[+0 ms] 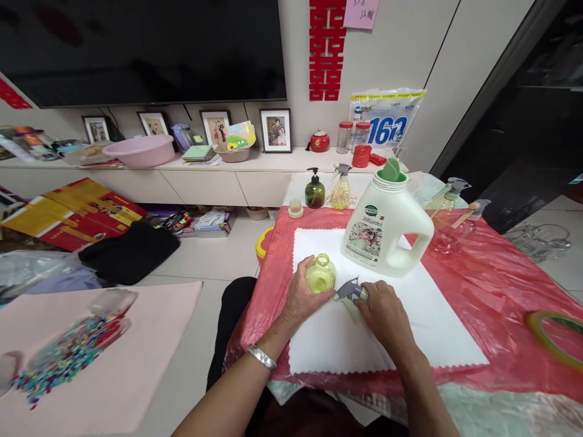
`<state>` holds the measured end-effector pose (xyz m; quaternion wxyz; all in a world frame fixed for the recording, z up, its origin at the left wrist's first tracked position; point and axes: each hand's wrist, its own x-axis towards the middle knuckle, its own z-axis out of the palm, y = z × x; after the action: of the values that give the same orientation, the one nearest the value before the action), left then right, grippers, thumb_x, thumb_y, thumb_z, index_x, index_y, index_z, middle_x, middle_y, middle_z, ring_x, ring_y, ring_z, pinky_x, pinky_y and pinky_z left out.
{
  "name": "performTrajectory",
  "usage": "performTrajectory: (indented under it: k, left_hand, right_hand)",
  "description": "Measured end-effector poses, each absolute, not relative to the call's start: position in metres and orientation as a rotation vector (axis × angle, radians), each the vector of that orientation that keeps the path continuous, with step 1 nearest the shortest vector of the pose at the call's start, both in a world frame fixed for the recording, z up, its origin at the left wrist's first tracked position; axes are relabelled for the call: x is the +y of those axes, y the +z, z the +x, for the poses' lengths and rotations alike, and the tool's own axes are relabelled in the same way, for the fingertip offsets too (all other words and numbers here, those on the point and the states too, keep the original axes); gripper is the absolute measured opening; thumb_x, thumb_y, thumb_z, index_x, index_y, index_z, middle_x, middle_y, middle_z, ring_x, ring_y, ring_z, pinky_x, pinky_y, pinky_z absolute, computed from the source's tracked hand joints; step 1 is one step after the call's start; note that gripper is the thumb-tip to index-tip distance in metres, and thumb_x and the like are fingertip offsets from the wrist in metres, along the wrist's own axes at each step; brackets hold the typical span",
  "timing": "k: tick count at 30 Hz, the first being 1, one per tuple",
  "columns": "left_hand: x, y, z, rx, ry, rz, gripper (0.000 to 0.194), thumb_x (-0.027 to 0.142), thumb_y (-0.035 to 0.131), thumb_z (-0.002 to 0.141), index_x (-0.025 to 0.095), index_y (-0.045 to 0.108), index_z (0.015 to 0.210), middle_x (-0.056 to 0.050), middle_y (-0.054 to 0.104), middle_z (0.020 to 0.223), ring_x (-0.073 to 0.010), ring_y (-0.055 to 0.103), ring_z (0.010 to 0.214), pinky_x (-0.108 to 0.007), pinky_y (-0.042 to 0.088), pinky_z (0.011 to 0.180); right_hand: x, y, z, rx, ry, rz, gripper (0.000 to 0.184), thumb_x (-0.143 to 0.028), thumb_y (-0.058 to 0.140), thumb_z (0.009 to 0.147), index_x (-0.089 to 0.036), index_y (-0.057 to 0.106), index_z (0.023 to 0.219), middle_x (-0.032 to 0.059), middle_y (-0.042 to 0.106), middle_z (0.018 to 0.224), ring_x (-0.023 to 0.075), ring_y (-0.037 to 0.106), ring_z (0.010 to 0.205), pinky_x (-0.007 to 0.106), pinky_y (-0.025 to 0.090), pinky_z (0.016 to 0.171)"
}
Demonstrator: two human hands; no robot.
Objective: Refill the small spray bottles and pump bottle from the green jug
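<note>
Head view: white jug (385, 227) stands beyond the right hand (385, 306), apparently within reach. Left hand (299, 294) grasps the yellow-green bottle (320, 278) mouth up, presumably for steadiness; right hand grips the grey spray head (350, 289), seemingly for control, beside the left hand. Jug contents: hidden by opaque walls. Bottle contents: cannot be confirmed.

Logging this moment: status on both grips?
Left grip round open bottle. Right grip holds spray head, off the bottle. Jug stands beyond, touching neither.
</note>
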<state>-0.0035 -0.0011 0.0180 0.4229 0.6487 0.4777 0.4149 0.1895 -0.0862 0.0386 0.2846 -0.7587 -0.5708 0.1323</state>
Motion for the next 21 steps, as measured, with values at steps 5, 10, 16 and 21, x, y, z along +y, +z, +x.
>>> performTrajectory:
  k: [5,10,16,21]
  left_hand:
    - [-0.001,0.020,-0.003,1.224,1.042,1.628,0.085,0.026,0.087,0.058,0.024,0.049,0.134,-0.013,0.065,0.136,-0.0351,0.062,0.129,-0.054,0.048,0.110]
    - [-0.002,0.024,-0.002,1.236,1.019,1.646,0.084,0.023,0.086,0.060,0.022,0.047,0.134,-0.014,0.062,0.139,-0.0342,0.059,0.132,-0.053,0.046,0.113]
    - [-0.002,0.024,-0.002,1.243,0.977,1.641,0.088,0.024,0.087,0.058,0.020,0.045,0.135,-0.015,0.061,0.139,-0.0349,0.059,0.131,-0.054,0.045,0.112]
    - [-0.001,0.020,-0.001,1.237,0.993,1.649,0.089,0.024,0.088,0.057,0.021,0.046,0.136,-0.015,0.061,0.139,-0.0356,0.059,0.130,-0.054,0.046,0.111]
  right_hand:
    - [-0.092,0.045,0.195,-1.433,0.354,-1.948,0.028,-0.036,0.059,0.085,-0.018,0.071,0.104,0.0093,0.062,0.097,0.0216,0.057,0.080,0.036,0.045,0.073]
    - [-0.101,0.079,0.197,-1.040,0.562,-1.357,0.034,-0.051,0.072,0.086,-0.024,0.071,0.107,0.0049,0.067,0.100,0.0191,0.060,0.087,0.034,0.051,0.079]
    - [-0.083,0.134,0.173,-0.624,0.807,-0.713,0.036,-0.039,0.087,0.076,-0.027,0.074,0.108,0.0030,0.067,0.096,0.0137,0.063,0.082,0.029,0.054,0.075]
    - [-0.060,0.163,0.153,-0.537,0.769,-0.609,0.036,-0.042,0.088,0.075,-0.027,0.075,0.104,0.0010,0.068,0.093,0.0119,0.064,0.080,0.028,0.056,0.078]
